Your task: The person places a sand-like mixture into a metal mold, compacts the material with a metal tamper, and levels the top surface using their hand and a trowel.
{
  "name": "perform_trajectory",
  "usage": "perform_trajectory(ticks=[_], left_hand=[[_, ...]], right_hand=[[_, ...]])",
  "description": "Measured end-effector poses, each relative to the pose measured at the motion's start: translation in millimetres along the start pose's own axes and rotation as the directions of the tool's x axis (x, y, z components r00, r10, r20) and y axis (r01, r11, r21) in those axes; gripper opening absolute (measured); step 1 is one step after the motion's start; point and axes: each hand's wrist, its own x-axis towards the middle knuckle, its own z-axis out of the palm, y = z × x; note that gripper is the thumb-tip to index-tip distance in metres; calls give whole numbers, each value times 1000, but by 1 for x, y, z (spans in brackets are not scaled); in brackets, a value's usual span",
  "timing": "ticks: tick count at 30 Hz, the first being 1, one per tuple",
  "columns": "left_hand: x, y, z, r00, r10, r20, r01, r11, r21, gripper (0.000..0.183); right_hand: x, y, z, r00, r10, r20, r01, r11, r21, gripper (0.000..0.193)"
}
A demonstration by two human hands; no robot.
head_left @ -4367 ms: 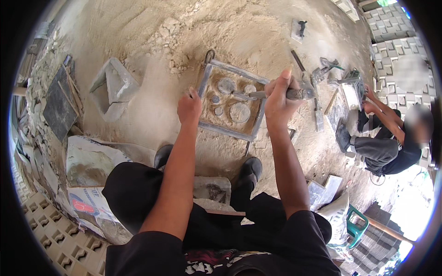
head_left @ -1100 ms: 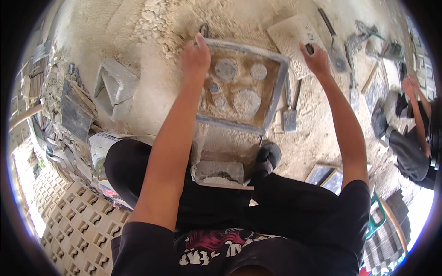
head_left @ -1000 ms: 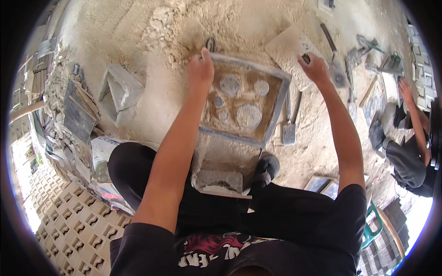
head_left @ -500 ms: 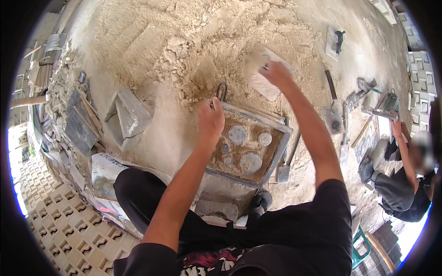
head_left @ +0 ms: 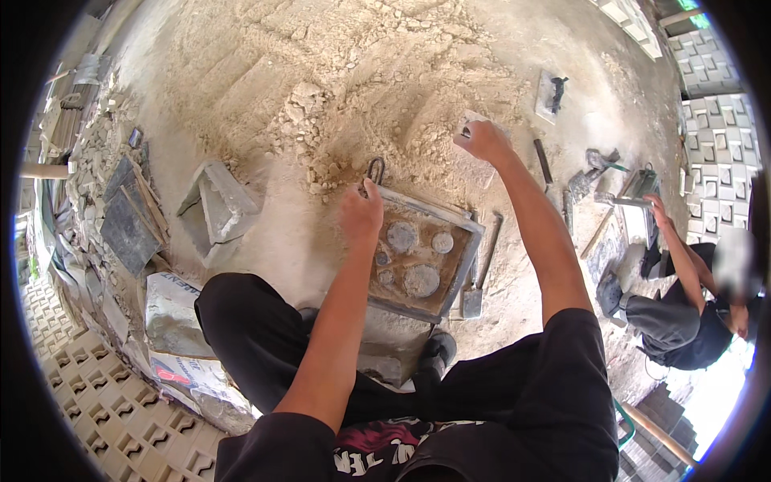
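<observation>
A square metal mould [head_left: 463, 261] sits on the ground before me. It is partly filled with sandy material, and several round grey discs [head_left: 421, 281] of different sizes show in it. My left hand [head_left: 361, 213] is closed at the mould's far left corner, around the base of a dark metal loop handle [head_left: 375, 169]. Beyond the far right corner, my right hand [head_left: 487, 143] grips a flat plastering float [head_left: 483, 174]. The float is tilted and smeared over the sand, its grip mostly hidden by my fingers.
Loose sand [head_left: 369, 72] spreads beyond the mould. A trowel [head_left: 472, 304] lies along its right side. Farther right are another float [head_left: 551, 95] and a dark-handled tool [head_left: 543, 163]. A co-worker [head_left: 683, 297] crouches at right. Left stand an angular concrete piece [head_left: 217, 205] and slabs [head_left: 132, 213].
The float in my right hand has turned from broad-side view to a steeper tilt. My left hand keeps its place at the handle. The whole view has shifted slightly.
</observation>
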Motion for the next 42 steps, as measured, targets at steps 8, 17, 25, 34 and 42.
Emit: perform_trajectory(ticks=[8, 17, 25, 34, 42], left_hand=[[-7, 2, -7, 998, 60, -28, -60, 998, -5, 56], [9, -68, -1, 941, 237, 241, 60, 585, -809, 61], [-30, -79, -2, 860, 454, 230, -86, 575, -814, 67], [-37, -97, -13, 832, 511, 216, -185, 623, -760, 70], [-76, -74, -35, 823, 452, 343, -174, 777, -606, 69]], right_hand=[[-54, 8, -10, 979, 18, -203, 6, 993, 116, 47], [-166, -40, -39, 966, -229, -118, 232, 973, 9, 43], [-234, -115, 22, 967, -224, 123, 236, 967, -99, 52], [-247, -149, 11, 964, -206, 169, 231, 962, -146, 56], [-254, -138, 14, 978, -138, 157, 160, 977, -143, 53]])
